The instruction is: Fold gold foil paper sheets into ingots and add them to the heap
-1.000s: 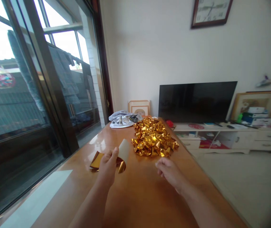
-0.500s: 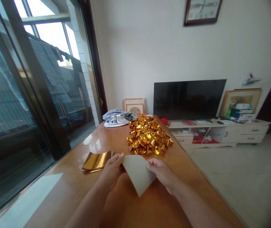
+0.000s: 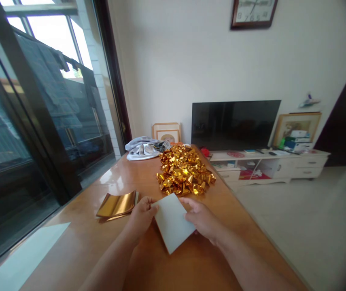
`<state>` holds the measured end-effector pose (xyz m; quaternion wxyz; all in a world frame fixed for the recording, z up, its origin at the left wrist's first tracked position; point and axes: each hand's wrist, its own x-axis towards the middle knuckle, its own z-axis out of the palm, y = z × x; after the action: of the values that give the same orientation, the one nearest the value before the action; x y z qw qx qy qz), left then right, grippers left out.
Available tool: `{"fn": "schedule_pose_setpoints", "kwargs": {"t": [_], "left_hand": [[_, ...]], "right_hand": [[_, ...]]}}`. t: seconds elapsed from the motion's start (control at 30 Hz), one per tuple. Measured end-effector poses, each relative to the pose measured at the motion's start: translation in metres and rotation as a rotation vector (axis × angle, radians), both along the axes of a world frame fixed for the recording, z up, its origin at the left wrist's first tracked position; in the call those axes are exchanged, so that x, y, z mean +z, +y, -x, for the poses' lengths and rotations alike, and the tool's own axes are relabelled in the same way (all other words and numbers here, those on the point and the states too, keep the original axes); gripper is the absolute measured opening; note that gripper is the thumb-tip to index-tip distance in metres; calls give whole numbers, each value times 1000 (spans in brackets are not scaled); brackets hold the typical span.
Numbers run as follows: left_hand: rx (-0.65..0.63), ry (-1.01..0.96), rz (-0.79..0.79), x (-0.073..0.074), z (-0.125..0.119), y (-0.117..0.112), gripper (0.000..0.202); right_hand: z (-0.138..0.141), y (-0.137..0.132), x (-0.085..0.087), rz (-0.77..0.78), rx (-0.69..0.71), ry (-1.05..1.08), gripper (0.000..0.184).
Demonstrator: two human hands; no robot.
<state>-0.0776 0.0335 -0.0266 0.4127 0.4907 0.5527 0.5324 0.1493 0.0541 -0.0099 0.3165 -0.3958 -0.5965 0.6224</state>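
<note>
In the head view, holding a pale square paper sheet [image 3: 174, 224] over the surface [image 3: 148, 266], plain face up, with one corner toward the body. Pinched at its left corner by the left hand [image 3: 144, 212], with thumb on top and fingers curled in close. Gripped at its right side by the right hand [image 3: 201, 218], with thumb pressed on the upper face and forefinger reaching along the far edge; lower fingers partly hidden. Just left of the left hand, a slightly curled stack of gold foil sheets [image 3: 116, 204]. Beyond the paper, a large heap of folded gold foil pieces [image 3: 185, 169]. Beside the heap's far left, a bunched silver-grey cloth [image 3: 142, 150]. At lower left, a flat pale rectangle [image 3: 28, 254], material hard to tell. Further back, a dark television [image 3: 235, 125] on a white cabinet [image 3: 318, 161], with a framed clock [image 3: 253, 15] high on the wall.
</note>
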Motion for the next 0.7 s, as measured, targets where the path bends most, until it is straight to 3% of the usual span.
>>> {"fn": "schedule_pose_setpoints", "kwargs": {"t": [0.1, 0.27, 0.4, 0.53, 0.7], "left_hand": [[40, 178, -59, -7, 3, 4, 33], [74, 651, -222, 1, 0, -1, 25], [-148, 724, -189, 16, -15, -15, 21], [-371, 763, -187, 25, -28, -29, 32], [-440, 878, -67, 31, -33, -35, 37]], "right_hand": [[-1, 2, -1, 20, -22, -31, 62], [-1, 2, -1, 28, -93, -208, 21], [-1, 2, -2, 64, -109, -222, 15], [-2, 6, -4, 66, -117, -179, 15], [-7, 8, -2, 76, -121, -173, 15]]}}
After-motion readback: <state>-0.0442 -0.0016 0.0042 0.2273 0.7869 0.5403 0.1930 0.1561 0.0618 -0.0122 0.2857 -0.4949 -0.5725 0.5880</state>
